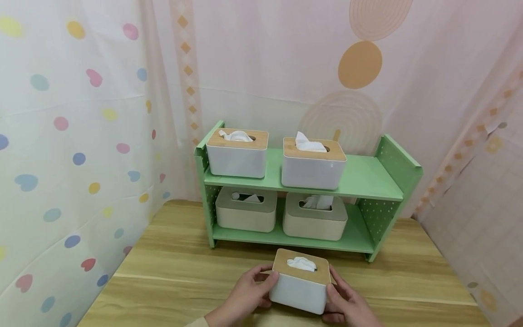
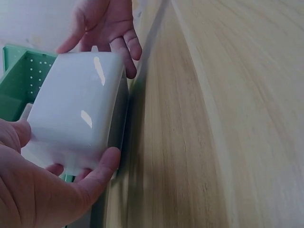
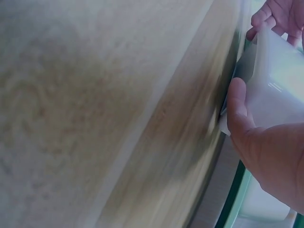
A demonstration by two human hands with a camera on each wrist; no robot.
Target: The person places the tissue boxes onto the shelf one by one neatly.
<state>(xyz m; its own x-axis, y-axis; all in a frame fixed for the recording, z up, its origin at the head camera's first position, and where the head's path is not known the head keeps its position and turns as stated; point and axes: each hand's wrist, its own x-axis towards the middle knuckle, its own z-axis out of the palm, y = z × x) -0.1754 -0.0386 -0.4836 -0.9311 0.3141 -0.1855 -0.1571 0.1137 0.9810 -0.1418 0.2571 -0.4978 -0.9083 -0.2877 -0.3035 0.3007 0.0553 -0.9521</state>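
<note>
A white tissue box (image 1: 298, 291) with a wood-look lid and a tuft of tissue in its slot is between both hands, low in front of the shelf. My left hand (image 1: 250, 293) grips its left end, thumb on the near side. On the opposite end my right hand (image 1: 348, 303) holds it, thumb along the near corner. The left wrist view shows the box's smooth white side (image 2: 76, 95), with a dark shadow beside it on the table. Whether its base touches the tabletop I cannot tell.
A green two-tier shelf (image 1: 363, 175) stands behind. Its top carries two wood-lidded tissue boxes, left (image 1: 238, 160) and middle (image 1: 312, 172). Two beige, grey-lidded tissue boxes, left (image 1: 246, 218) and right (image 1: 314, 225), sit below. A wooden table (image 1: 171, 268) supports everything; patterned curtains (image 1: 81, 136) surround it.
</note>
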